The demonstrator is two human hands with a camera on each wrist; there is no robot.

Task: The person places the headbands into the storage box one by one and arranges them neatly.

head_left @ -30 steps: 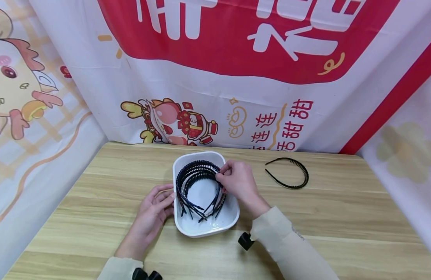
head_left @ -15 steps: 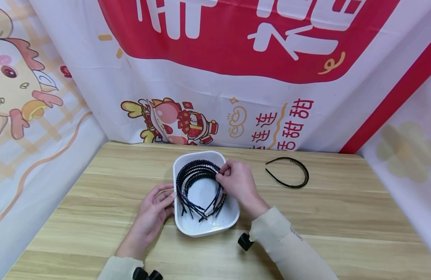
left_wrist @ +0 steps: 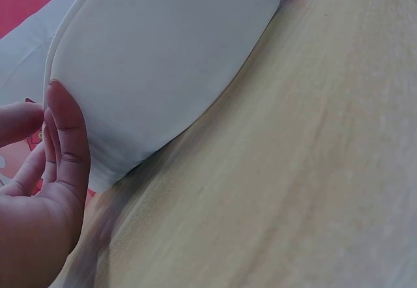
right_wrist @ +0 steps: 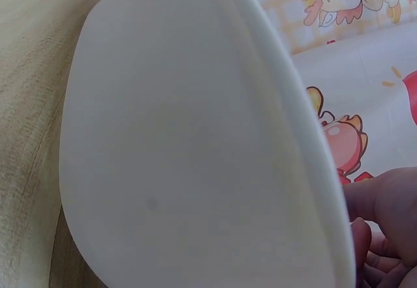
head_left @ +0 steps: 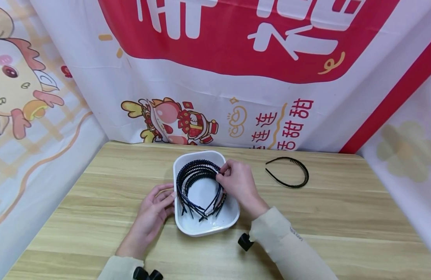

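In the head view, a white tub (head_left: 208, 230) on the wooden table holds several black headbands (head_left: 180, 182), stacked together with their ends crossing toward the near side. My right hand (head_left: 238, 181) reaches over the tub's right rim and pinches the side of a headband between thumb and fingers. On the opposite side, my left hand (head_left: 154, 212) rests its fingers against the tub's left wall near the rim. The left wrist view shows the left fingertips (left_wrist: 65, 105) right at that rim. The tub's wall (right_wrist: 182, 144) hides the headbands from the right wrist view.
A single black toothed headband (head_left: 303, 169) lies on the table (head_left: 327, 217) to the right of the tub. White printed cloth (head_left: 219, 85) hangs behind the table and along both sides. Black wrist cameras (head_left: 246, 241) sit at the sleeves.
Nearly nothing differs. Both hands stay at the tub, and the headbands' near ends have shifted only slightly.
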